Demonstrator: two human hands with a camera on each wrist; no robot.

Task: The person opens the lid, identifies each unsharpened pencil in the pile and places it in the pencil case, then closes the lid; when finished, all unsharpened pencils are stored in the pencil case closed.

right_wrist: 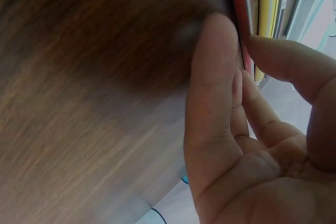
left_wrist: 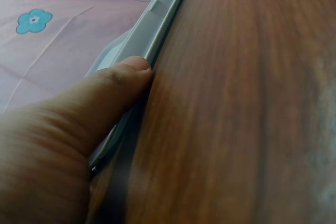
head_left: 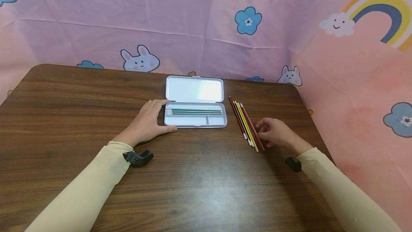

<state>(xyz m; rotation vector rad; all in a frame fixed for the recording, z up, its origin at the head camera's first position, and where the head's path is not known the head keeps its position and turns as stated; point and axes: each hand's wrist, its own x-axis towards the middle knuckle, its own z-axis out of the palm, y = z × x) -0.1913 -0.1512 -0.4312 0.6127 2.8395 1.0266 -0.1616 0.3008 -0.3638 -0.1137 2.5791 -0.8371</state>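
Observation:
A white pencil case (head_left: 185, 120) lies with its lid (head_left: 190, 88) swung back. Several green pencils (head_left: 196, 111) lie in its rear compartment, erasers to the left. My left hand (head_left: 146, 122) grips the case's left end, thumb along the front wall and a finger by the hinge side; the left wrist view shows the thumb (left_wrist: 118, 82) against the wall. To the right of the case lie several pencils, among them a yellow pencil (head_left: 248, 128) and a red pencil (head_left: 247, 115). Close beside that red pencil is my right hand (head_left: 276, 133), fingers bent, thumb (right_wrist: 294, 61) at its edge.
The brown wooden table (head_left: 193, 178) reaches toward me and out to the left. A pink patterned cloth (head_left: 199, 20) hangs behind it and along the right side. Dark bands with small devices (head_left: 138, 158) sit at both wrists.

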